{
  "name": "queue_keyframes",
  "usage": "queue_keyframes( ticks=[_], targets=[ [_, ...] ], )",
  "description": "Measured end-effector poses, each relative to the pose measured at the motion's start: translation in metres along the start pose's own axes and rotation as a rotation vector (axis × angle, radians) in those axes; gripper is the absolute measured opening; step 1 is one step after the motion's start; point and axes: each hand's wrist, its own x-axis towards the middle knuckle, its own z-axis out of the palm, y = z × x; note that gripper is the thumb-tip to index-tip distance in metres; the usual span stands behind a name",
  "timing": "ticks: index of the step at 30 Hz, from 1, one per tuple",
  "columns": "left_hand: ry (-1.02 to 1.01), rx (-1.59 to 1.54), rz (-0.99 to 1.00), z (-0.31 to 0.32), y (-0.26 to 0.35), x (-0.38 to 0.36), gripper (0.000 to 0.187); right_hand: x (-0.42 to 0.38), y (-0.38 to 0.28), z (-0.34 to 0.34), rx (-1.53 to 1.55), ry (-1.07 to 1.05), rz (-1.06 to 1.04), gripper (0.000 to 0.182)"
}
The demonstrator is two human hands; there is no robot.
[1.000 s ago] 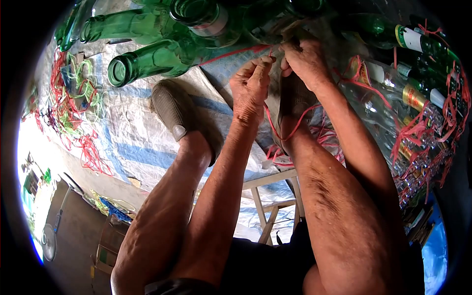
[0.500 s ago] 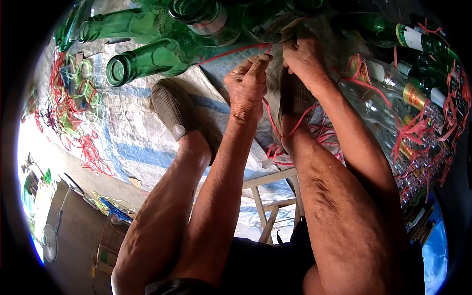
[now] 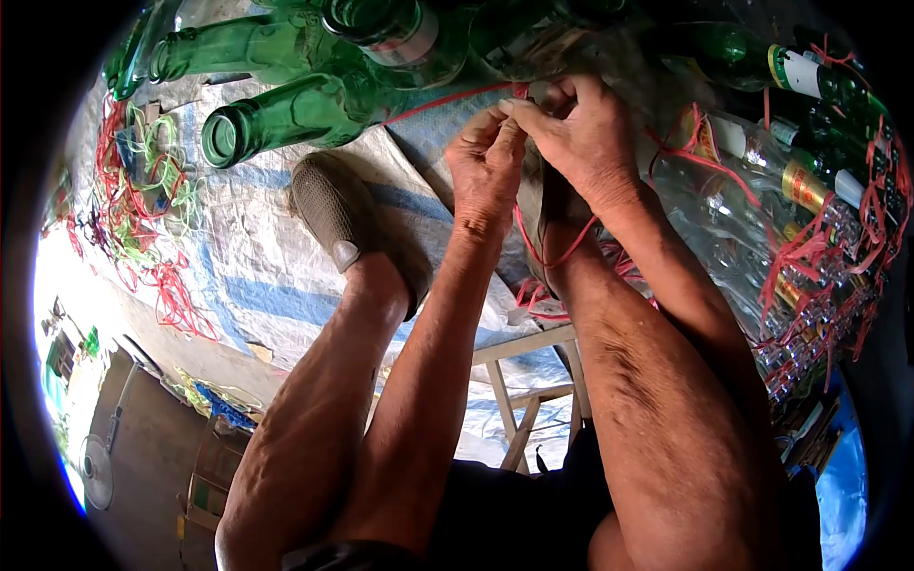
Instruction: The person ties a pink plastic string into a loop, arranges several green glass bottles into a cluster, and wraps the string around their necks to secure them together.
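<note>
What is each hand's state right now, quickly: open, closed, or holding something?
Left hand: closed, pinching red string.
Right hand: partly curled, close against the left; whether it grips string cannot be told.

Wooden frame [image 3: 524, 344], striped sheet [image 3: 255, 233], fan [image 3: 96, 464]

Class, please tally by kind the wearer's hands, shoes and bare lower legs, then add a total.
Left hand and right hand: 2
Left shoe and right shoe: 2
Left leg and right leg: 2
Total: 6
</note>
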Motion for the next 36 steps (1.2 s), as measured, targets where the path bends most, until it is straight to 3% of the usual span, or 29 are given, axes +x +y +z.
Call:
queue_keyframes(
  ticks=[8,14,26,32,34,36],
  targets=[
    [0.049,0.061,-0.029,0.006,0.003,0.000,0.022,0.000,0.012,0.004,0.044,0.078,-0.119,0.007],
    [0.037,0.107,-0.029,0.005,0.007,0.001,0.021,-0.009,0.005,-0.003,0.179,0.062,-0.077,0.006],
    [0.040,0.195,-0.025,0.008,0.013,0.009,0.012,-0.015,0.009,-0.008,0.089,-0.015,-0.170,0.007],
    [0.043,0.135,-0.074,0.009,0.018,0.010,0.010,-0.002,0.031,-0.001,0.093,0.003,0.047,0.012],
    [0.060,0.138,-0.087,0.010,0.018,0.010,0.009,0.004,0.001,-0.013,0.129,-0.142,0.398,0.016],
    [0.068,0.126,-0.107,0.011,0.020,0.011,0.008,0.008,0.009,-0.005,0.128,-0.112,0.276,0.017]
  ],
)
